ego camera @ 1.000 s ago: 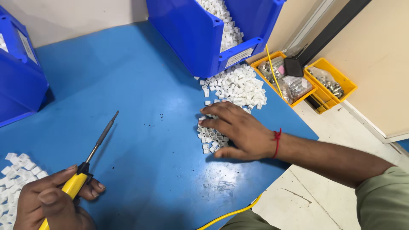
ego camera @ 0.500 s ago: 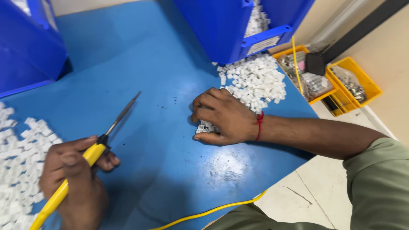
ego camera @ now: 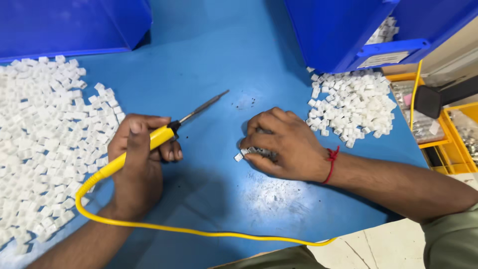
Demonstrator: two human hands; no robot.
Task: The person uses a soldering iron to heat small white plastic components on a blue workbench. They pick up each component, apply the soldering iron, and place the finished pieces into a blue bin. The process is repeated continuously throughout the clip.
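Note:
My left hand (ego camera: 137, 164) grips the yellow handle of a soldering iron (ego camera: 164, 132); its metal tip points up and right over the blue table (ego camera: 224, 60). A yellow cord (ego camera: 199, 230) loops from the handle toward the near edge. My right hand (ego camera: 284, 144), with a red thread on the wrist, lies palm down with fingers curled over a small cluster of white plastic pieces (ego camera: 249, 152). A few of them show under the fingertips.
A large spread of white pieces (ego camera: 45, 139) covers the table's left side. A smaller pile (ego camera: 353, 107) lies at the right below a blue bin (ego camera: 348, 30). Another blue bin (ego camera: 69, 25) stands at the back left. Yellow trays (ego camera: 448, 134) sit beyond the right edge.
My right hand has drawn a cluster of white pieces from the right pile toward the table's middle. The view has shifted left, showing the large left pile. My left hand keeps the iron.

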